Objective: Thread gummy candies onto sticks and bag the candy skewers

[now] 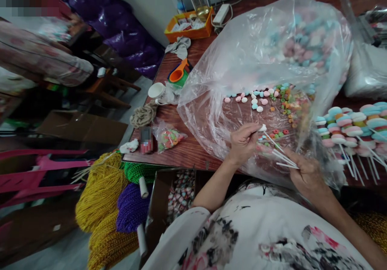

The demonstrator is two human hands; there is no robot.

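My left hand [243, 141] pinches a small white rounded piece [262, 128], which meets the upper end of a thin white stick. Several thin white sticks [284, 160] fan out from my right hand [306, 172], closed round their lower ends. Both hands are over the open mouth of a large clear plastic bag [208, 88]. Pastel pink, blue and white rounded pieces [259, 109] lie loose on the bag, with more heaped inside it. Small green, orange and red rings [281, 133] are scattered just past my fingers.
Finished-looking sticks stacked with pastel discs [350, 126] lie at the right. Left on the wooden table are a small bag of coloured rings [169, 137], a white cup [156, 90], an orange scoop [179, 74] and a yellow tray [190, 30]. Yellow cord bundles [101, 193] sit below the table edge.
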